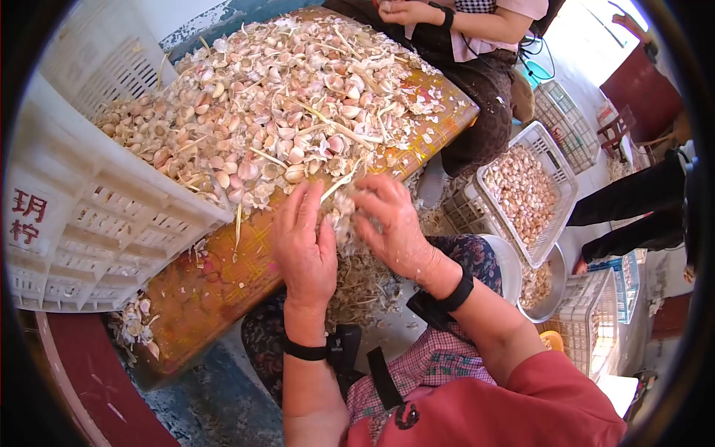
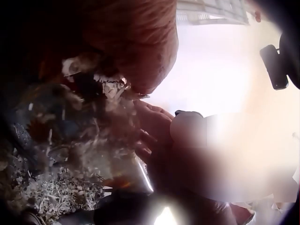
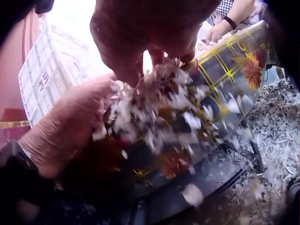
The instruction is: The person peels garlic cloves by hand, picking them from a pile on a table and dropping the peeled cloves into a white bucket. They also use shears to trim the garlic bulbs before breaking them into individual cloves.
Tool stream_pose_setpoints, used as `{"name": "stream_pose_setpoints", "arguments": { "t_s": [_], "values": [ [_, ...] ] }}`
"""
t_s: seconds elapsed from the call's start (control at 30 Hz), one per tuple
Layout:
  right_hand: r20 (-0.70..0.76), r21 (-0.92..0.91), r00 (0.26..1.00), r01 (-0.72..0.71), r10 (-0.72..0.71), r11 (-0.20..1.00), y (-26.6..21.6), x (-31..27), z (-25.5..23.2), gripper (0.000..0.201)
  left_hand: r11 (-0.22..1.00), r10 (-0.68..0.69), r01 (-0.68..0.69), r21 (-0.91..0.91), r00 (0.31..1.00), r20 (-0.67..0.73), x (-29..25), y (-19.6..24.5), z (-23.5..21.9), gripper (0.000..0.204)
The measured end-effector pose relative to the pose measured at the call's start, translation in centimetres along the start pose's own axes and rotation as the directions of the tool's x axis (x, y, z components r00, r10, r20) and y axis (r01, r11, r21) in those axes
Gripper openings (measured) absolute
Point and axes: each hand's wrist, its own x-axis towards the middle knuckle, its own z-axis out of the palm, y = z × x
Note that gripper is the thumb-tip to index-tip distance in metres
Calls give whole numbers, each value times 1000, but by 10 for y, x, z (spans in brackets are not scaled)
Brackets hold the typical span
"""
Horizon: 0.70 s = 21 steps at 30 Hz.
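Grip: right hand (image 1: 395, 227) pinches garlic husks (image 1: 344, 207); left hand (image 1: 305, 246) touches them, hold unclear
Airborne: loose skins (image 3: 192, 121)
Desk (image 1: 223, 272): garlic heap (image 1: 272, 97) beyond the hands
Left: white crate (image 1: 123, 216)

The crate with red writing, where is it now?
In the head view, the crate is on the left side, beside the garlic heap and the left part of the table.

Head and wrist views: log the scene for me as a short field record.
left hand: fingers loosely extended beside garlic skins
right hand: fingers bent at the skins; grip blurred
garlic skins: loose, scattering below the hands
garlic pile: heaped on the patterned table
white crate: beside the pile
left wrist view: dark, blurred
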Motion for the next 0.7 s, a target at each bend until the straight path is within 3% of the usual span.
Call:
{"name": "stream_pose_setpoints", "arguments": {
  "t_s": [0.07,0.13,0.17,0.2,0.27,0.3,0.33,0.37,0.43,0.47,0.53,0.57,0.6,0.63,0.67,0.7],
  "values": [
    [53,71,996,63,-67,995,-7,3,-8,26,999,30,-31,32,998,49,-1,0,-1,36],
    [164,356,986,-92,35,930,-4,14,-19,19,996,58,-64,60,994,98,-2,0,-5,33],
    [145,472,980,-189,136,861,6,26,-20,16,999,48,-49,-2,983,179,-3,1,-9,30],
    [66,316,975,-223,213,922,12,39,-24,18,998,43,-28,-61,965,257,-3,2,-14,27],
    [114,270,930,-366,348,891,11,65,-19,14,993,53,-19,-118,954,295,2,4,-23,23],
    [117,270,931,-365,346,891,12,75,-9,14,972,45,25,-236,957,286,2,4,-24,21],
    [49,65,961,-274,271,960,15,83,4,13,934,32,70,-351,960,277,1,3,-25,19],
    [0,-149,984,-175,177,973,17,87,12,14,933,27,74,-351,962,273,-1,3,-24,19],
    [17,-164,984,-170,175,972,22,88,19,16,828,-297,329,-453,944,142,-3,4,-22,16],
    [29,-179,984,-170,177,969,23,88,22,19,829,-299,329,-452,944,139,-2,3,-23,16],
    [51,-94,983,-170,175,981,32,82,16,17,728,-402,446,-521,893,203,-3,3,-25,19],
    [83,145,973,-225,215,963,36,80,12,20,727,-406,446,-522,893,197,-4,2,-23,19],
    [124,373,962,-274,245,887,37,78,9,24,692,-424,428,-581,893,153,-6,3,-17,22],
    [195,438,933,-358,301,825,28,79,1,30,656,-443,404,-638,890,107,-7,6,-13,25],
    [201,439,937,-348,287,828,15,80,-7,30,658,-448,398,-640,889,92,-6,10,-11,25],
    [325,580,890,-454,319,676,-1,74,-13,27,587,-485,403,-702,870,94,-8,17,-13,26]
  ]
}}
